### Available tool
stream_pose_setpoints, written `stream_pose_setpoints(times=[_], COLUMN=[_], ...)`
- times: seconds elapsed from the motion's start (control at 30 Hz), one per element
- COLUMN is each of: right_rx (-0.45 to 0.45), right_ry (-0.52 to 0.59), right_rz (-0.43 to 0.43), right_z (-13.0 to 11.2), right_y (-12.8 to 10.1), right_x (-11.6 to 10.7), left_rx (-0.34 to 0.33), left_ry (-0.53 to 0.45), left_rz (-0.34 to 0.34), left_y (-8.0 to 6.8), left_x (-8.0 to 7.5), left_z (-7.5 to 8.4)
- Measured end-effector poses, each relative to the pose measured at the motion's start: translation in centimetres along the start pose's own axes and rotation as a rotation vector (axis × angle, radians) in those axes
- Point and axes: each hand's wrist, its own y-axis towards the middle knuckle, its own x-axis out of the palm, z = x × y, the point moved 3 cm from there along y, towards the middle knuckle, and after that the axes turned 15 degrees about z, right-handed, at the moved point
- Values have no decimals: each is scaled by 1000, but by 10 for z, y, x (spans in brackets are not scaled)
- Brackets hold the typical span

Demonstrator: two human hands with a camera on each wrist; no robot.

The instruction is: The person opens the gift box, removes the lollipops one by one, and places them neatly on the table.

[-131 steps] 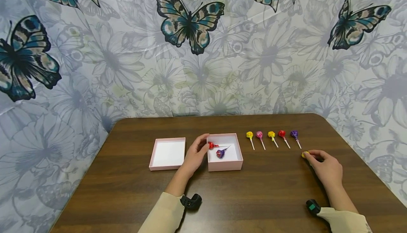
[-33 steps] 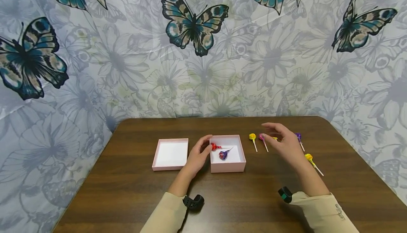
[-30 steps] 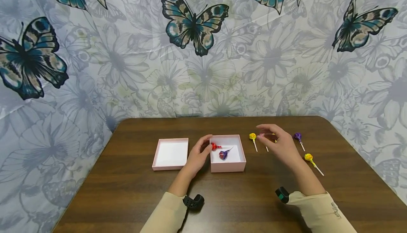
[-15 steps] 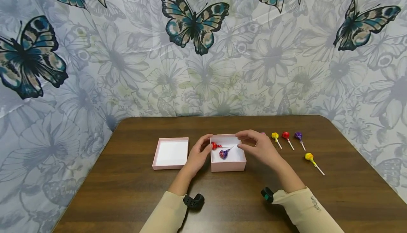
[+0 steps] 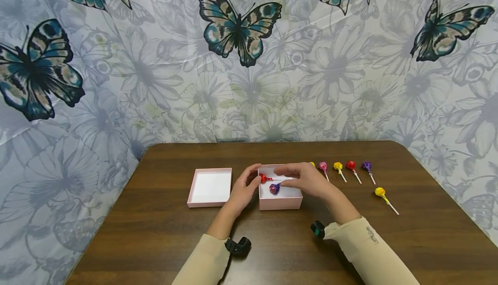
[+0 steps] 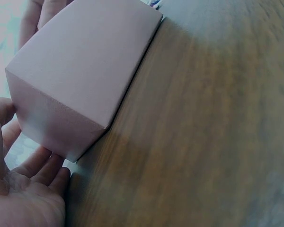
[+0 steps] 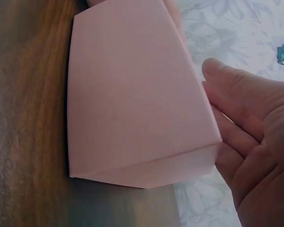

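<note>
Pink box [image 5: 280, 200], no legible writing

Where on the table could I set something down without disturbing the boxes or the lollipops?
The near table edge in front of both sleeves is bare, as is the back strip by the curtain. It is crowded around the pink box, the open lid and the lollipop row.
</note>
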Motion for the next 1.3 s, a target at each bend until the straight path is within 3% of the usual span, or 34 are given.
stream_pose_setpoints(times=[0.27,0.53,0.7,1.1,1.3], right_rx=[-85,-141,-200,-202,-208], right_ry=[-170,-262,-346,-507,-530], right_rz=[-80,-181,-187,-174,-164], right_z=[-9,-10,-10,-12,-13], right_y=[9,16,18,19,18], right_x=[8,24,29,37,40], left_rx=[29,44,47,45,34], left_ry=[-4,-27,-24,-36,-31], left_rz=[18,4,-1,-1,-5], left_y=[8,6,7,8,8], left_x=[3,3,3,3,3], left_z=[-19,-20,-20,-20,-21])
